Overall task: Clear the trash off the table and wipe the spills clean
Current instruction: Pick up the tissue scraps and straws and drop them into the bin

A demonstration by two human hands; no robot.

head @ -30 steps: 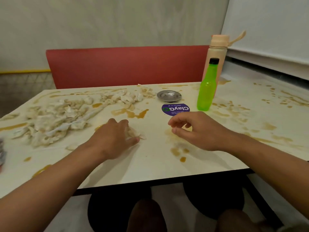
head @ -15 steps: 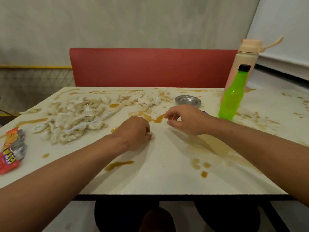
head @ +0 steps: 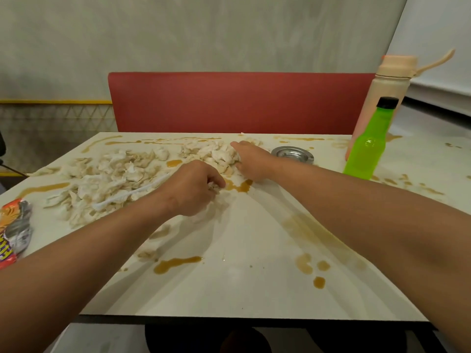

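Left hand (head: 190,187) is curled around a wad of tissue (head: 216,188), pressed to the table (head: 254,289) beside a brown spill (head: 239,186). Right hand (head: 251,160) lies with fingers extended against the tissue scraps (head: 114,174) heaped left of it. A steel dish (head: 292,154) sits just right of that hand.
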